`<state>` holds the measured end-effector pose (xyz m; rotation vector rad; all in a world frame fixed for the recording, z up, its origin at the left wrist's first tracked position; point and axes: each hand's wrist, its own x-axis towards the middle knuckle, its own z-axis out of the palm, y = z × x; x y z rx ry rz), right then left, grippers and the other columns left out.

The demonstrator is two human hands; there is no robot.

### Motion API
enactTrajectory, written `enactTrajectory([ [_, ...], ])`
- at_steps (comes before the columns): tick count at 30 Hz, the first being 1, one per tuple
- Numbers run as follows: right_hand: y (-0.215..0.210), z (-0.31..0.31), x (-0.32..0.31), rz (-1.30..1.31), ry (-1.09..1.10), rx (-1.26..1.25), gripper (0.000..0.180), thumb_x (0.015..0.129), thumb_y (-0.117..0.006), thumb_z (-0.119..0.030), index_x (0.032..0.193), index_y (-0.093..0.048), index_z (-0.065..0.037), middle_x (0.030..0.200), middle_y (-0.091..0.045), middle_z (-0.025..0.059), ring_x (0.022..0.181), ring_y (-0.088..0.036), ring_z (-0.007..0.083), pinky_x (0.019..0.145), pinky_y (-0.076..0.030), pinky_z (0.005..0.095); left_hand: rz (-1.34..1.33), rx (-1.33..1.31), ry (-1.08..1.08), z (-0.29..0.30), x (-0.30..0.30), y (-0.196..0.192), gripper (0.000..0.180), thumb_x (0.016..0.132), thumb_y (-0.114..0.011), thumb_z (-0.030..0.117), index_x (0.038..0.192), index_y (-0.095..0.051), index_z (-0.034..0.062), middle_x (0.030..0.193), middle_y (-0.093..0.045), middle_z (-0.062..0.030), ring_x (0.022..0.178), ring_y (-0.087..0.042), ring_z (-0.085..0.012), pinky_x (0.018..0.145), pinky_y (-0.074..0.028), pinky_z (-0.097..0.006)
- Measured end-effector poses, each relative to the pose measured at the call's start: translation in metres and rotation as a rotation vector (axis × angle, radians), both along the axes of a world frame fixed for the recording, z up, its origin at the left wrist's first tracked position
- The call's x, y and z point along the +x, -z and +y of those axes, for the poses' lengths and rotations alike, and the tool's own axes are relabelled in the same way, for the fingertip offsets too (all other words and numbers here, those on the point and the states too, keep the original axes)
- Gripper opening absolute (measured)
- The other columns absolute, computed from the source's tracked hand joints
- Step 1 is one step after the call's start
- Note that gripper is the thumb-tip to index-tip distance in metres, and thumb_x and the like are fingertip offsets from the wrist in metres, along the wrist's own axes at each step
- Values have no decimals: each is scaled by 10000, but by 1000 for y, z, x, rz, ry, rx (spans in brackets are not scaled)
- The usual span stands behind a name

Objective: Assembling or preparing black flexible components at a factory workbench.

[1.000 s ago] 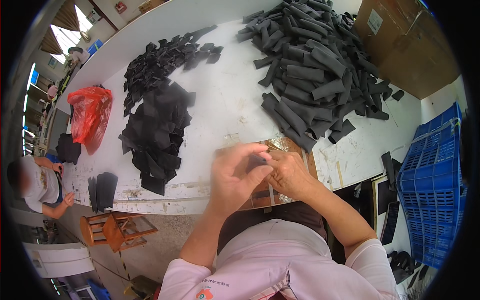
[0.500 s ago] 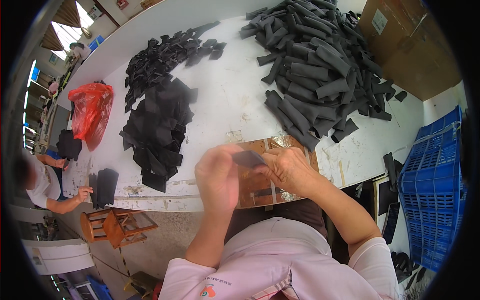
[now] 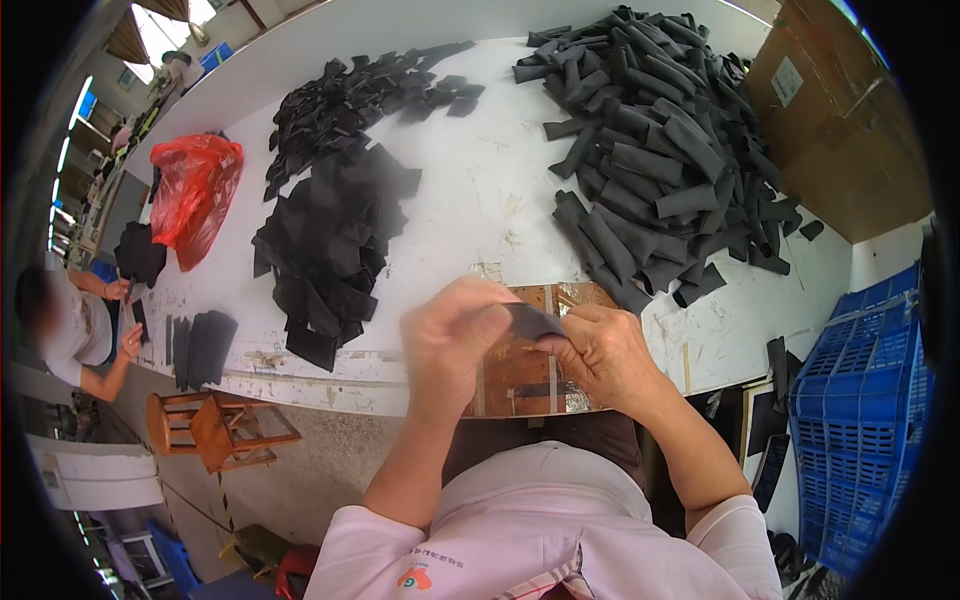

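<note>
A dark piece (image 3: 533, 320) sits near the middle of the frame, spanning the short gap between the left hand (image 3: 455, 335) and the right hand (image 3: 610, 355). Its long axis, as far as it shows, runs from left to right across the picture, dipping slightly toward the right end. Neither hand is nearer: both touch it, one at each end.

The right thumb and fingers are closed on the right end in a pinch, with the thumb along the lower edge. At the left end, the piece runs in between the left thumb and fingers, which look closed on it as well; that hand is blurred, so how firmly it grips I cannot tell. The middle of the piece is uncovered, with a slight bend.

Piece and hands are over the brown board (image 3: 515, 375), which lies at the near edge of the white table (image 3: 455, 205) in the lower middle of the frame. Whether the piece touches the board is hard to tell.

From the fingers, the rolls (image 3: 650, 170) lie toward the upper right, their nearest ones just beyond the right hand. The flat pieces (image 3: 325, 240) lie toward the upper left, well apart from the left hand. The blue crate (image 3: 860, 400) is at the right edge.
</note>
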<state>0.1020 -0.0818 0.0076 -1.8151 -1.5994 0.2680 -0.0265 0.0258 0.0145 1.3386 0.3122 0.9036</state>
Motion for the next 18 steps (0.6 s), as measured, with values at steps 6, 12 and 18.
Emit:
enactTrajectory([
  [6, 22, 1, -7, 106, -34, 37, 149, 772, -594, -141, 710, -549, -13, 573, -497, 139, 514, -517, 316, 470, -404, 382, 7, 97, 42, -5, 6, 8, 90, 811, -571, 69, 812, -581, -21, 783, -573, -51, 676, -525, -86, 611, -432, -210],
  [12, -44, 19, 36, 856, -227, 168, 284, 881, -477, -263, 715, -527, -38, 546, -457, 19, 455, -433, 119, 452, -346, 231, 294, 164, -482, 2, -26, 41, 92, 808, -557, 76, 853, -572, -3, 795, -572, -79, 720, -535, -146, 655, -418, -245],
  [18, -5, 27, 45, 803, 381, 278, 409, 900, -385, -408, 755, -510, -46, 579, -423, 1, 472, -397, 73, 430, -303, 193, 1005, 626, -1081, 79, -98, 116, 435, 699, -637, 140, 1062, -449, -9, 988, -501, -171, 932, -453, -331, 816, -361, -396],
])
